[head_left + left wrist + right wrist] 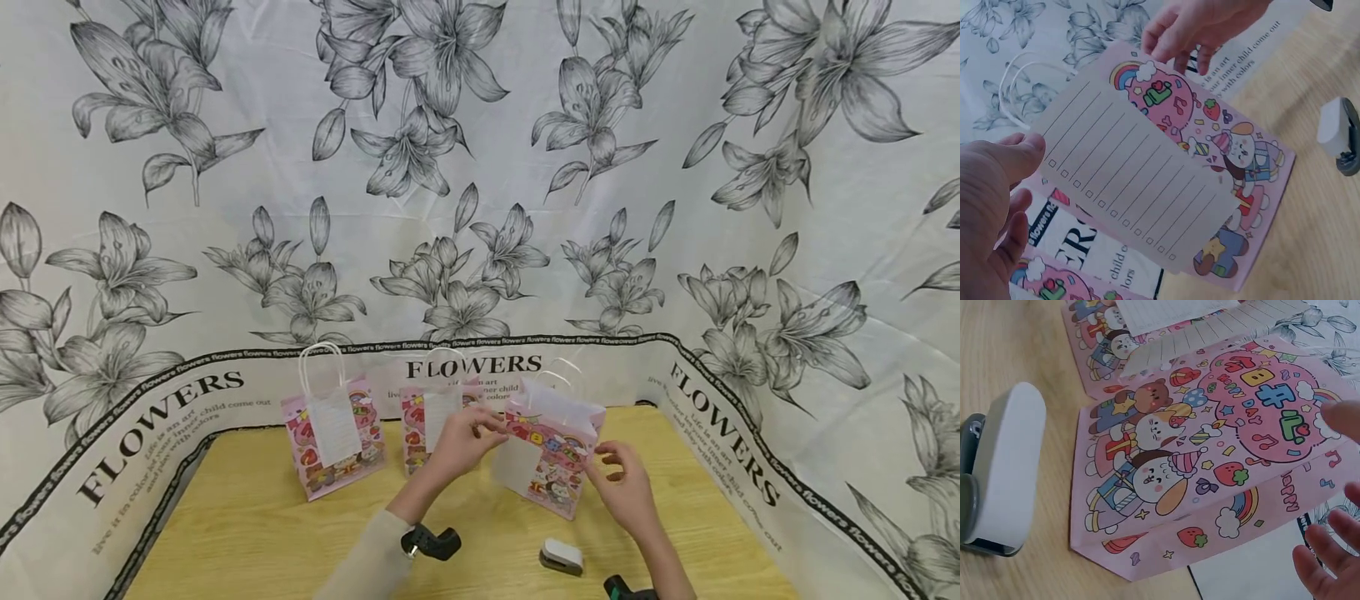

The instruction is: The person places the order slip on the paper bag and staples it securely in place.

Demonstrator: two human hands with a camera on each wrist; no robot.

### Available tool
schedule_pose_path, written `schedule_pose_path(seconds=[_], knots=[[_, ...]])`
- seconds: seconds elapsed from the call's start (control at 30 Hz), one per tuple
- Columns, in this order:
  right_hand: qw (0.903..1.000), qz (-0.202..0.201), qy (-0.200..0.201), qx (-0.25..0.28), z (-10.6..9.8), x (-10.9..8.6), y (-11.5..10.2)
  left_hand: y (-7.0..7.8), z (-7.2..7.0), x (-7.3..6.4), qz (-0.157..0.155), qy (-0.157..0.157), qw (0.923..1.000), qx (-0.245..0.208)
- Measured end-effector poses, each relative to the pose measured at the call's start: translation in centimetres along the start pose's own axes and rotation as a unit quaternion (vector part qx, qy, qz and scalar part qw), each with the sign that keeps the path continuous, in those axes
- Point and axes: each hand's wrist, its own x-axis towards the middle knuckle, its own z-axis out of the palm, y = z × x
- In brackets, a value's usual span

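Note:
A pink cartoon-print gift bag [573, 454] with white handles stands tilted on the table's right side, between both hands. Over its front lies a lined paper sheet [1138, 187] with small checkboxes along one edge. My left hand [459, 437] pinches the sheet near the bag's upper left corner, thumb on the lined face. At the bag's right edge, my right hand [624, 483] holds on with the thumb at the front panel and the other fingers spread beside the side panel. A white and grey stapler [561, 556] lies in front of the bag.
Two similar gift bags stand further left: one at the left [300, 450] with a lined sheet [337, 429] on its front, another in the middle [412, 417], partly behind my left arm. A floral cloth [480, 250] rises behind and beside the wooden table [247, 517].

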Motion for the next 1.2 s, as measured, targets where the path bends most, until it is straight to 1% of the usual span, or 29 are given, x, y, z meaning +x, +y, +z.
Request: schedule_pose_path(seconds=[0.03,0.1,0.23,0.33,0.43,0.57,0.7,0.77,0.87,0.93,1.03,1.17,1.2], knots=[[1.0,-0.002,-0.003,-0.004,-0.2,0.2,-0.1,0.1,0.1,0.5,0.008,-0.001,1.0,0.005],[0.9999,-0.004,-0.009,0.004,-0.4,0.7,-0.6,0.2,0.2,1.4,0.02,-0.002,0.9997,0.012],[0.9993,-0.007,-0.032,0.02,-0.2,2.1,-1.6,0.5,0.8,2.9,0.035,-0.01,0.9993,0.007],[0.9987,-0.01,-0.047,0.017,0.2,3.2,-1.9,0.6,1.4,3.6,0.032,-0.022,0.9992,0.01],[0.9983,-0.004,-0.052,0.025,0.6,4.0,-1.9,0.6,2.0,4.0,0.015,-0.028,0.9991,0.027],[0.9982,0.02,-0.042,0.037,1.3,4.9,-1.8,0.5,2.5,4.4,-0.003,-0.025,0.9992,0.031],[0.9977,0.044,-0.016,0.048,1.6,5.5,-1.9,0.5,2.8,4.7,-0.01,-0.027,0.9996,0.001],[0.9975,0.043,-0.008,0.054,1.8,5.8,-2.0,0.5,2.8,4.7,-0.017,-0.027,0.9993,-0.019],[0.9982,0.029,-0.003,0.053,1.9,6.0,-2.2,0.6,2.7,4.6,-0.03,-0.019,0.9988,-0.034],[0.9987,0.017,-0.005,0.049,1.9,6.0,-2.3,0.6,2.6,4.5,-0.027,-0.012,0.999,-0.033],[0.9986,0.006,-0.013,0.05,1.9,6.0,-2.6,0.7,2.4,4.4,-0.013,-0.002,0.9997,-0.02],[0.9986,0.009,-0.022,0.047,1.9,5.9,-2.7,0.4,2.4,4.1,0.01,-0.001,0.9999,0.003],[0.9986,0.012,-0.023,0.045,1.9,5.9,-2.6,0.3,2.5,4.0,0.011,-0.002,0.9999,0.007]])
